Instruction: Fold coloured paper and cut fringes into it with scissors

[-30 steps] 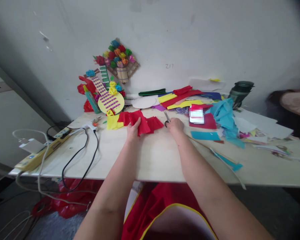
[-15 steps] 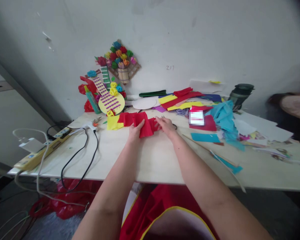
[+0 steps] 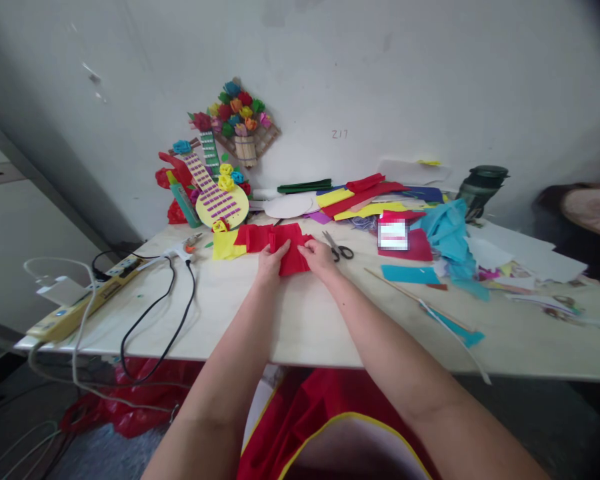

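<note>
One red sheet [image 3: 293,259] lies held between left grip [image 3: 270,262] and right grip [image 3: 321,257].

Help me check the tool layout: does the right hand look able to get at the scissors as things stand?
Probably yes: the scissors lie on the table beside the right hand, with nothing seen between them. That hand holds the red material, though, so its grip would likely have to open first.

Soft, flat light falls across a grey wall [image 3: 305,67] and pale table [image 3: 313,323], leaving the floor [image 3: 530,427] in shadow; the upper-right corner goes black, wide-angle distortion stretches the edges, and blocky pixels mask 1 bright rectangle [image 3: 394,235].
</note>
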`<action>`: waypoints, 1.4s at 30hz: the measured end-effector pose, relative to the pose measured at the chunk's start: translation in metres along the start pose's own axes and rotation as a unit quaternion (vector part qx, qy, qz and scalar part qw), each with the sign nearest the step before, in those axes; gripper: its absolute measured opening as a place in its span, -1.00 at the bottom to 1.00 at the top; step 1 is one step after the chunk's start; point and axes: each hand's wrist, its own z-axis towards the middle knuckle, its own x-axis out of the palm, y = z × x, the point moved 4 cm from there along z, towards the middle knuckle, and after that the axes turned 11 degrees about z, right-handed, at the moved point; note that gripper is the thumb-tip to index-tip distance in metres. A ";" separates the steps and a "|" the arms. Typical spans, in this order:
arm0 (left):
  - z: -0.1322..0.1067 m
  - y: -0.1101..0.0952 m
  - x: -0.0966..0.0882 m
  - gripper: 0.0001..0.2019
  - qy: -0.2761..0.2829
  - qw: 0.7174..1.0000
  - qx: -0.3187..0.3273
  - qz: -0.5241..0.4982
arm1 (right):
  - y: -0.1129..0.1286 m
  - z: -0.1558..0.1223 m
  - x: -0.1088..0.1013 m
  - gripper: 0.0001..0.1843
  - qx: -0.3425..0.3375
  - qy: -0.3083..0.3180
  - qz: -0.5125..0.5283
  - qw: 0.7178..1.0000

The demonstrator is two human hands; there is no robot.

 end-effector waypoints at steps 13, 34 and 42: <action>0.010 0.000 -0.018 -0.54 -0.107 0.988 0.046 0.102 | 0.003 0.003 -0.025 -0.70 0.035 -0.093 -0.150 0.984; 0.010 0.000 -0.015 -0.55 -0.091 0.988 0.082 0.094 | -0.011 0.009 -0.025 -0.55 -0.016 -0.090 0.036 0.995; 0.012 0.003 -0.014 -0.62 -0.063 0.990 0.090 0.084 | -0.013 0.011 -0.024 -0.46 -0.033 -0.070 0.038 0.996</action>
